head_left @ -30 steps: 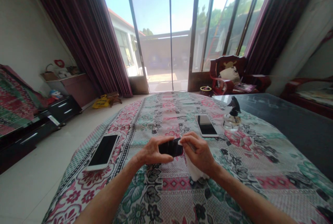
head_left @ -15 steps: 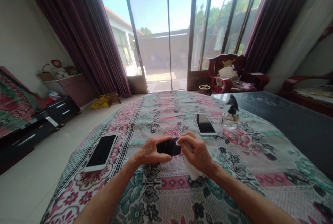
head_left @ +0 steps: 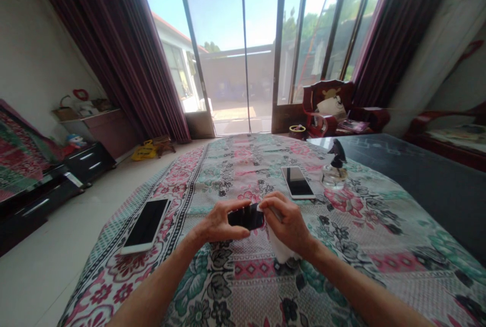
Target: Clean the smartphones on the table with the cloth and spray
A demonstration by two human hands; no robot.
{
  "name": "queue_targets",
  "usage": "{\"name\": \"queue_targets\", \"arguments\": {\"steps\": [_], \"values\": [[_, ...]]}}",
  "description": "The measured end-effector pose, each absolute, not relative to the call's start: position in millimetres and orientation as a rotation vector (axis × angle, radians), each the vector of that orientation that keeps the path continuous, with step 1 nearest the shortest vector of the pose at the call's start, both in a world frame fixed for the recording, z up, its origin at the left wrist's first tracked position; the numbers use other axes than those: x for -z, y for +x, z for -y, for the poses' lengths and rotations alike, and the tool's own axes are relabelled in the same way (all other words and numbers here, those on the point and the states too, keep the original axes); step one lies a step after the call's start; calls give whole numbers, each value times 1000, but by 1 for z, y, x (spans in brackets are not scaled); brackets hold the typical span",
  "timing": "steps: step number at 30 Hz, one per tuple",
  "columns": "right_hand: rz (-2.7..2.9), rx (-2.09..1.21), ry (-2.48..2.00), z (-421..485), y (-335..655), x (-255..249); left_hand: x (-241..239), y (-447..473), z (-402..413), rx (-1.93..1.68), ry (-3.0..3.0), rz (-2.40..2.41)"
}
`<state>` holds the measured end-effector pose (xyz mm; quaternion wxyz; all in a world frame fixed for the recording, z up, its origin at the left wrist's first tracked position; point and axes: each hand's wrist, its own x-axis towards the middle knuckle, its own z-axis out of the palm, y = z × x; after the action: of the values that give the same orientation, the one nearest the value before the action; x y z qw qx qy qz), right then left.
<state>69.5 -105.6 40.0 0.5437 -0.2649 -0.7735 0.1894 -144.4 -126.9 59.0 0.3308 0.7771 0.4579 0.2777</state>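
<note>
My left hand [head_left: 222,221] grips a dark smartphone [head_left: 246,217] by its long edges, thumb on the near side and fingers on the far side. The phone's black screen faces up, above the flowered tablecloth [head_left: 243,296]. At the phone's right end, my right hand [head_left: 285,219] pinches a white cloth or tissue [head_left: 281,250]; a small tip of it touches the screen and the rest hangs below the palm. A white phone [head_left: 298,183] with a dark screen lies beyond my right hand. Another white phone [head_left: 147,227] lies left of my left forearm.
A clear spray bottle [head_left: 334,167] with a black nozzle stands at the right back of the cloth. Beside it extends a dark tabletop [head_left: 410,175]. Farther off are a carved red wooden chair [head_left: 328,109], a yellow bag [head_left: 144,150] and glass doors [head_left: 243,53].
The view has shifted very slightly. Both hands keep their places on the phone and the cloth, with hardly any visible movement.
</note>
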Motion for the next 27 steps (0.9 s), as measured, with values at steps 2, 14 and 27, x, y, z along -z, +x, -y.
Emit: {"name": "queue_targets", "arguments": {"steps": [2,14,27], "values": [[1812,-452,-659,101,72,-39,-58,-146,127,-742,1966,-1139],[1632,-537,-706,102,77,-54,-53,-154,121,-838,1584,-807],[1783,-435,-565,127,64,-65,-51,-148,122,-882,1630,-949]]}}
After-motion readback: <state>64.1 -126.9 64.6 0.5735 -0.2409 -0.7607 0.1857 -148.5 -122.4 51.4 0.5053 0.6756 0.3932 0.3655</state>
